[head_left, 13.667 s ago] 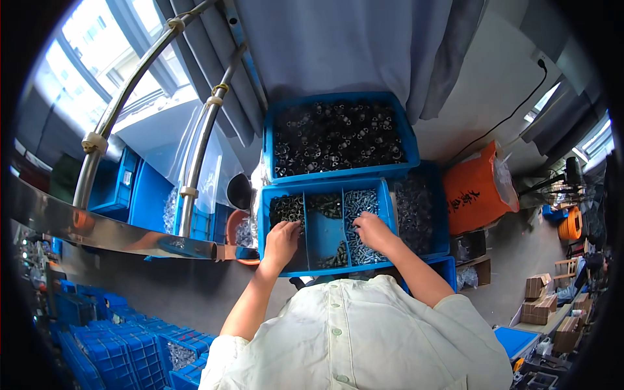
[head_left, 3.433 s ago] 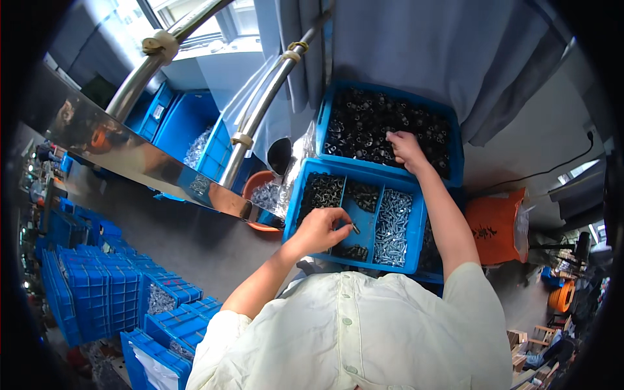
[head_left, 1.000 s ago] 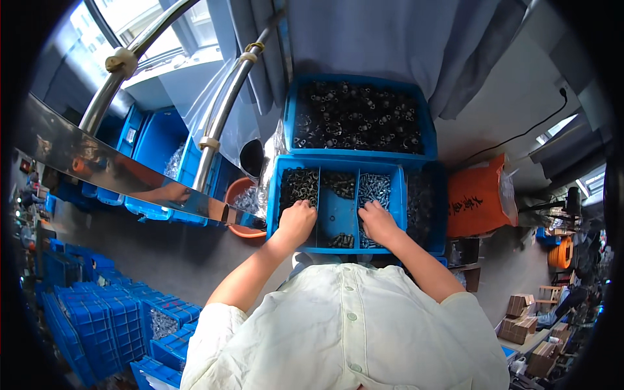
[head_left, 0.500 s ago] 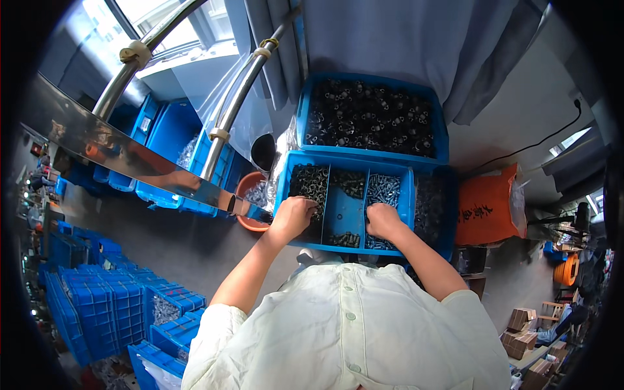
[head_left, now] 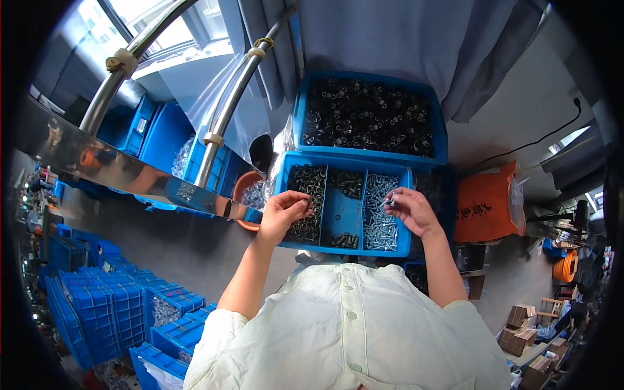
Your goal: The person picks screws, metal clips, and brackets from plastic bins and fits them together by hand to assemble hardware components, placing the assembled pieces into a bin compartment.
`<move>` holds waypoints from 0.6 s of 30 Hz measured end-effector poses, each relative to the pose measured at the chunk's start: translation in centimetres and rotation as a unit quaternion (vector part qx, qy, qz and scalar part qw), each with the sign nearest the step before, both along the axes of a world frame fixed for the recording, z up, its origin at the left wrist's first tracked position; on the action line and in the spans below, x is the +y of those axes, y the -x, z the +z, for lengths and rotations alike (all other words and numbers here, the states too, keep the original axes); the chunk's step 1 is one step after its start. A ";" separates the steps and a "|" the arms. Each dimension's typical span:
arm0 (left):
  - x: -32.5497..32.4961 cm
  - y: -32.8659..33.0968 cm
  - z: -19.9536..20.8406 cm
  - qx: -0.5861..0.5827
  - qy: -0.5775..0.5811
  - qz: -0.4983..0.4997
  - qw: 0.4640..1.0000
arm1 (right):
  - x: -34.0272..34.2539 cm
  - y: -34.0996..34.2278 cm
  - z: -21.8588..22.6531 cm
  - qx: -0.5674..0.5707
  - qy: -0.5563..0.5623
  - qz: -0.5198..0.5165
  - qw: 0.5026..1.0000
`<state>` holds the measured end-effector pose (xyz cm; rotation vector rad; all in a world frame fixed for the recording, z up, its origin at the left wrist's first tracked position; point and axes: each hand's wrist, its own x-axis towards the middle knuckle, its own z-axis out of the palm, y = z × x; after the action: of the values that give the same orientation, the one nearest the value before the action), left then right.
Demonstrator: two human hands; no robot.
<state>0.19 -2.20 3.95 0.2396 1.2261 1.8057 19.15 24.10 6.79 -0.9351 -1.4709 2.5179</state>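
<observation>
A blue divided tray [head_left: 344, 156] holds three compartments of small parts. Over its left compartment of small ring-shaped metal parts [head_left: 307, 182], my left hand [head_left: 284, 213] is closed in a pinch; whatever lies between the fingertips is too small to make out. My right hand [head_left: 414, 211] is raised above the right compartment of silvery screws [head_left: 381, 227], thumb and fingers closed on a screw [head_left: 386, 203]. Dark cylindrical parts [head_left: 344, 241] lie at the near and far ends of the middle compartment, with blue bottom showing between them.
Behind the tray stands a blue bin [head_left: 370, 77] full of black clamp-like parts. An orange sack [head_left: 484, 207] is at the right. To the left are a terracotta-coloured tub [head_left: 239, 195], a shiny metal rail [head_left: 162, 182] and upright metal tubes [head_left: 224, 123]. Stacked blue crates [head_left: 104, 312] stand lower left.
My right hand has lifted out of the screws and moved slightly right, now with a screw in its fingers. My left hand has shifted a little left, away from the ring-shaped parts.
</observation>
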 end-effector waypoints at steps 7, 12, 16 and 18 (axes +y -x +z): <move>-0.1 0.3 0.4 -0.118 -0.056 -0.001 0.991 | 5.3 4.8 1.1 0.086 0.154 -0.025 0.984; 1.3 -0.2 1.1 0.221 0.140 -0.135 0.956 | 12.2 12.0 -2.2 -0.065 -0.213 0.064 0.973; 2.9 -0.9 1.8 0.534 0.206 -0.195 0.797 | 13.9 15.9 -4.6 -0.169 -0.718 0.173 0.652; 3.5 -1.2 1.6 0.720 0.197 -0.173 0.643 | 14.3 16.9 -5.0 -0.304 -0.738 0.304 0.520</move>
<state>1.41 1.35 5.54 1.7500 2.3167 0.6700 2.30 38.38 1.76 -0.8118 -3.3451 -0.0289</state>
